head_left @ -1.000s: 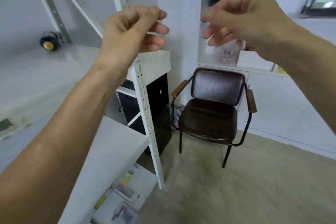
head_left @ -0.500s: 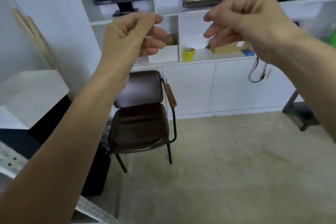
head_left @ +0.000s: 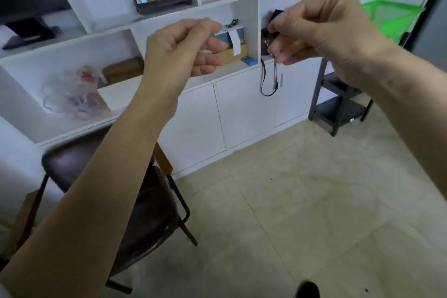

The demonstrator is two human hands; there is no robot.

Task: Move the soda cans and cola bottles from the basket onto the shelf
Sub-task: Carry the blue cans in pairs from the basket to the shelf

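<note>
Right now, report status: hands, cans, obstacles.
Left hand and right hand raised, fingers curled, holding nothing visible. No cans or bottles in view; green basket far right. Dark chair below left arm.

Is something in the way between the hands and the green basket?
Nothing visible blocks it. The right hand is raised nearest the green basket, with only open air between them. The left hand is farther off. No cans or bottles show.

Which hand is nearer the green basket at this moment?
Right. The right hand is raised just left of the green basket in the picture, while the left hand is raised farther left, in front of the white wall shelves.
</note>
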